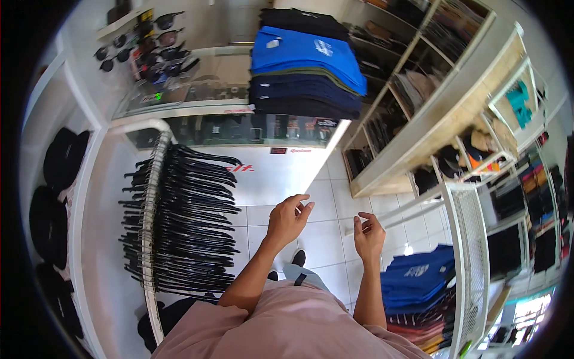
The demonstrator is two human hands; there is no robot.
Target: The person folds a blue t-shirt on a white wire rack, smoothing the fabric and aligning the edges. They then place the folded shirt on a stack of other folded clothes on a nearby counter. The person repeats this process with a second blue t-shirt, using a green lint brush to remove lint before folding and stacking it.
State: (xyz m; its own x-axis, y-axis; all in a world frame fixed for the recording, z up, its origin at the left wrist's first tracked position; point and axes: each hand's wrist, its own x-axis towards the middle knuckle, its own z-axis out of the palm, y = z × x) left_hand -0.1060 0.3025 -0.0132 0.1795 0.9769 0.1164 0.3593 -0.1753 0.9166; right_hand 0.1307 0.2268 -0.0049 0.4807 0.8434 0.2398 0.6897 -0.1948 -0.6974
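My left hand (287, 220) hangs in the air over the tiled floor, fingers curled loosely and nothing in them. To its right, my right hand (370, 233) is also raised and bare, thumb and fingers apart. A rail of black plastic hangers (197, 220) stands left of my left hand, apart from it. Ahead of me, a stack of folded shirts (309, 51), blue on its upper part with dark ones below and behind, rests on a glass display counter (215, 67). Near my right forearm is a lower pile of folded blue shirts (415, 280).
Sunglasses (170, 45) are displayed at the counter's left. Black caps (49, 224) line the left wall. A wooden shelf unit (417, 107) holds folded clothes at the right, and a white metal mesh rack (468, 251) stands beside my right arm. White tiles (314, 233) cover the floor.
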